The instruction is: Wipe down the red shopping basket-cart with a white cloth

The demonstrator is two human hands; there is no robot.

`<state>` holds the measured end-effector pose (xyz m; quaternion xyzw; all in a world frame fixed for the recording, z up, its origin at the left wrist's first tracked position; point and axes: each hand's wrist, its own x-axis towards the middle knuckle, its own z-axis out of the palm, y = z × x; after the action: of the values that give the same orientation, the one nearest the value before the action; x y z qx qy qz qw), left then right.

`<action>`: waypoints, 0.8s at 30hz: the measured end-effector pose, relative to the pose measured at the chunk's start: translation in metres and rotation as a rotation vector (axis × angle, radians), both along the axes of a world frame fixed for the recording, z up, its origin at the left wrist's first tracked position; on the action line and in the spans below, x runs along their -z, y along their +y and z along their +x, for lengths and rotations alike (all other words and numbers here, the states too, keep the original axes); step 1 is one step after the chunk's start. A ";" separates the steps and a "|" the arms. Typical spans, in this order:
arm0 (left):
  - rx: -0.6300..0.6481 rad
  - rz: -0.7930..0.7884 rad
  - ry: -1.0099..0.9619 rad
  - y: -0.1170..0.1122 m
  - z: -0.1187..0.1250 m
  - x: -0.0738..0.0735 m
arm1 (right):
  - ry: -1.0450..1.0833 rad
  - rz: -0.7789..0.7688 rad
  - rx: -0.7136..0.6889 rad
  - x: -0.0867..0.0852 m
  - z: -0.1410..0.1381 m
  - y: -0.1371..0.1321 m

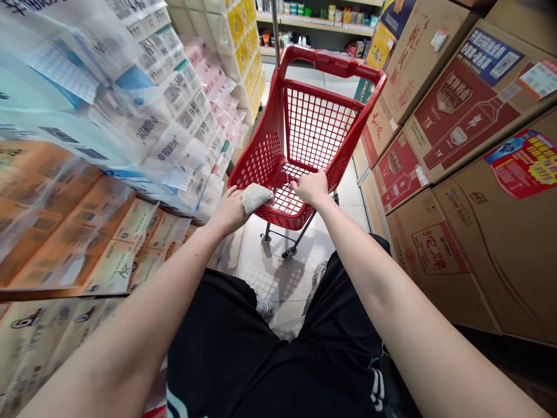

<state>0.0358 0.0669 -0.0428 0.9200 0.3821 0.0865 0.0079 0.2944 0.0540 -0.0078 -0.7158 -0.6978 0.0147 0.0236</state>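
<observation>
A red plastic shopping cart [300,53] with a grid basket stands in front of me on dark legs with casters. My left hand [231,210] is at the basket's near left rim. It holds a pale, whitish-green folded cloth [256,198], which lies over that rim. My right hand [312,188] reaches over the near right part of the basket. Its fingers are curled in, and whatever may be between them is hidden. Through the basket's holes the floor shows.
Stacked packs of tissue paper [174,110] rise close on my left. Cardboard cartons [461,116] are piled on my right. Behind the cart, a shelf [317,26] carries small goods. The tiled floor [256,255] runs between the stacks.
</observation>
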 end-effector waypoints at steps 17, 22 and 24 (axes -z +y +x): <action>0.005 -0.009 0.129 -0.025 0.047 -0.016 | -0.063 0.055 -0.077 0.009 0.020 0.005; 0.012 -0.006 0.068 -0.036 0.050 -0.016 | -0.064 0.032 -0.093 0.009 0.028 0.000; 0.068 -0.016 0.058 -0.039 0.049 -0.017 | -0.059 0.033 -0.092 0.008 0.030 -0.003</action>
<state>0.0850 0.0280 -0.0260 0.9345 0.3514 0.0566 0.0071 0.3245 0.0509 -0.0159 -0.6825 -0.7306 -0.0165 0.0141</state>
